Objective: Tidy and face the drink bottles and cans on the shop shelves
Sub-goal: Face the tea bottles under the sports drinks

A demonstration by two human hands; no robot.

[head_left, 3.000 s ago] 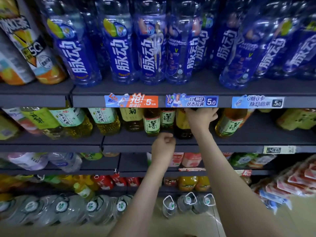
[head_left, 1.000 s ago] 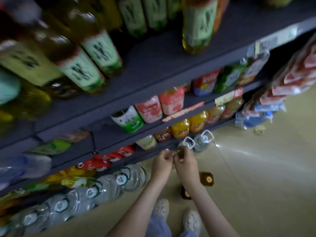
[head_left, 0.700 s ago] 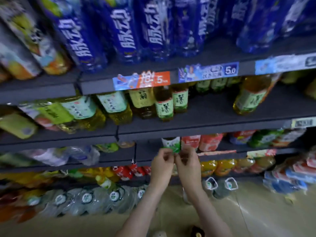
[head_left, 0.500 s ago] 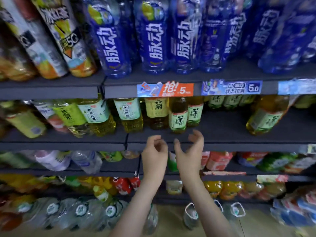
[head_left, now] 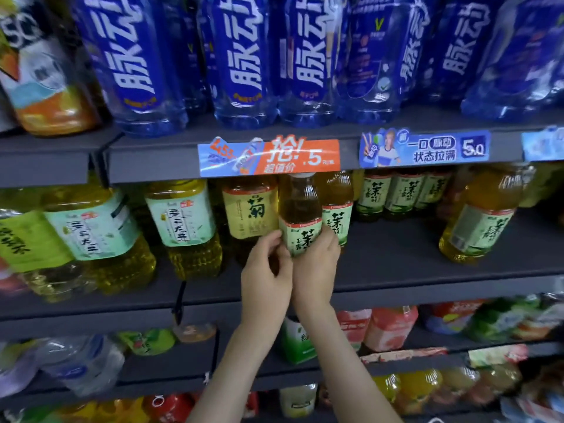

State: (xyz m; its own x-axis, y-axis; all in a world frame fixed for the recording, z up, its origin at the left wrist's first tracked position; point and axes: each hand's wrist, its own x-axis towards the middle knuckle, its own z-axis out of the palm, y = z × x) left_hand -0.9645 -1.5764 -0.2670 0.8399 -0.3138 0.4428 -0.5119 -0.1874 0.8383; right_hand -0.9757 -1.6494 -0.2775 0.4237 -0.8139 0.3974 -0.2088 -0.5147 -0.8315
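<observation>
**Facing of a tea bottle, head view.** The fingers (head_left: 270, 242) of the left hand (head_left: 265, 270) and of the right hand (head_left: 314, 270) are curled round the lower label of a small green-labelled tea bottle (head_left: 300, 209), one hand at each side, with the label turned outward. The bottle is held near the front of the middle shelf (head_left: 396, 264), just before a like bottle (head_left: 337, 209) and beside a yellow-labelled bottle (head_left: 250, 212).

The step in hand is judged to be the facing of this bottle at the head of its row. For the next move, it would need to be seated upright and released with the label kept square. The lone bottle (head_left: 479, 221), well apart to the right, might be attended to afterwards.

The base is hidden by the hands, so contact with the shelf cannot be told. The cap is partly covered by the price strip (head_left: 268, 155). The blue bottles (head_left: 241, 56) above are cut off at the frame's top, and the bottles at far left are blurred.
</observation>
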